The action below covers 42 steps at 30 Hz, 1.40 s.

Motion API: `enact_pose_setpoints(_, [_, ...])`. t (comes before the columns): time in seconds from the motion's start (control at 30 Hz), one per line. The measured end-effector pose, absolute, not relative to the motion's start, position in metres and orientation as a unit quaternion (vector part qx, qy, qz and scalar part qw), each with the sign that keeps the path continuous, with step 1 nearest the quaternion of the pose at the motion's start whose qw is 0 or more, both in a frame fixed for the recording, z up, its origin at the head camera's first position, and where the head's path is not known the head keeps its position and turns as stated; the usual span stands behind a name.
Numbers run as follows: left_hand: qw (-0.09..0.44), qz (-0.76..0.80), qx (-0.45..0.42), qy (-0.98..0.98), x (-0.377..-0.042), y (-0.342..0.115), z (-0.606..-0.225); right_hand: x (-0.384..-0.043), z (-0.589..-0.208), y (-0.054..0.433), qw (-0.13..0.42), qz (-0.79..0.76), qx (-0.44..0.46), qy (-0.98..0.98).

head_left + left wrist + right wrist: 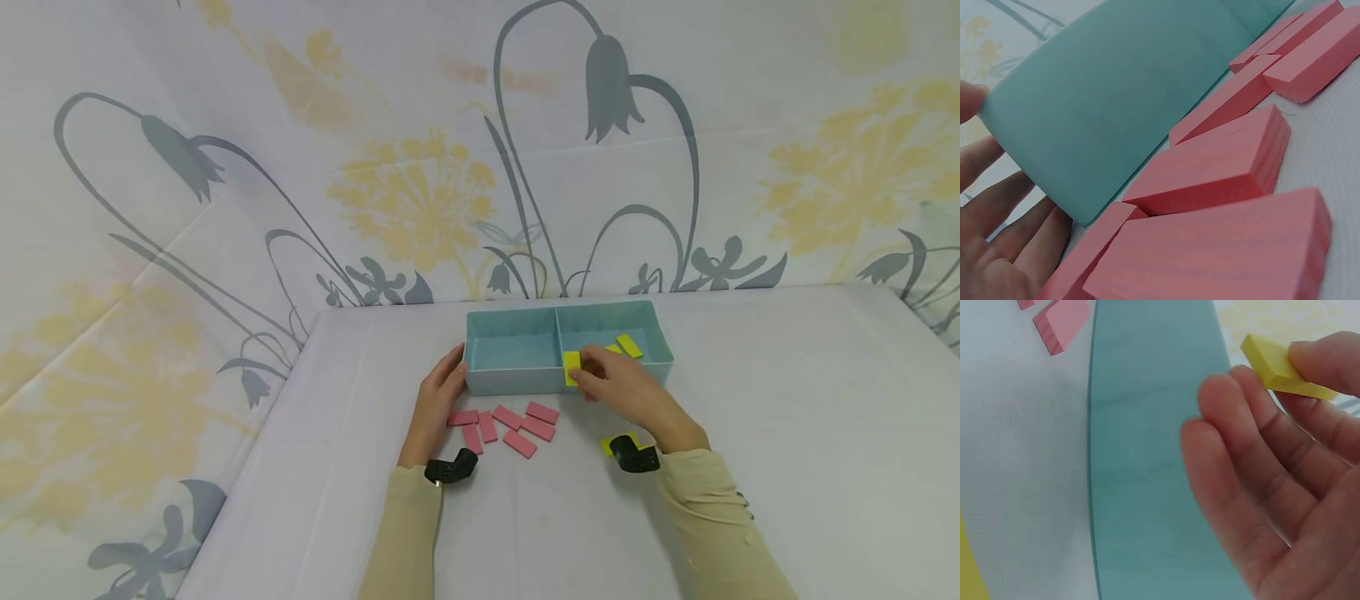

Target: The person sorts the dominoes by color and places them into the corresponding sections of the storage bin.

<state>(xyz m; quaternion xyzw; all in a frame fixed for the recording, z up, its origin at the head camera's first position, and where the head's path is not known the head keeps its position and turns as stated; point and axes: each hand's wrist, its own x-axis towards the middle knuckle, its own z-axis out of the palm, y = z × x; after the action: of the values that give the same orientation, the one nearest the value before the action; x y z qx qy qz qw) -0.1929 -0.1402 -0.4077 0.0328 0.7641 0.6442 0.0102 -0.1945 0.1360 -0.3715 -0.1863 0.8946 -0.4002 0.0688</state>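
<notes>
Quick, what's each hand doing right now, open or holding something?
Left hand: open, touching the left end of the blue box.
Right hand: closed, pinching a yellow block.

Left compartment [513, 343]: lay open from above.
Divider [558, 336]: barred sideways passage.
Pink blocks [520, 443]: crowded the counter [525, 525] before the box [513, 382].

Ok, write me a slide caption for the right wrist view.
Right hand pinching a yellow block near a teal box, with pink blocks on the white surface.
</notes>
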Motion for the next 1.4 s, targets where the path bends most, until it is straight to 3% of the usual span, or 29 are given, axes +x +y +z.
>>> enact_pose_setpoints(0.5, [0.007,0.665,0.04,0.746,-0.201,-0.143,-0.421,-0.197,-0.371,0.139,-0.011,-0.422,-0.138,0.896])
enact_pose_setpoints(0.7, [-0.003,0.655,0.039,0.754,-0.205,-0.143,-0.431,-0.196,-0.372,0.141,-0.025,-0.447,-0.114,0.887])
enact_pose_setpoints(0.97, [0.011,0.661,0.038,0.749,-0.198,-0.143,-0.416,-0.198,-0.375,0.141,-0.055,-0.468,-0.094,0.877])
enact_pose_setpoints(1.2, [-0.02,0.655,0.043,0.754,-0.206,-0.143,-0.434,-0.198,-0.379,0.143,-0.08,-0.534,-0.079,0.838])
enact_pose_setpoints(1.4, [0.0,0.662,0.042,0.748,-0.202,-0.143,-0.424,-0.2,-0.382,0.143,-0.082,-0.547,-0.071,0.83])
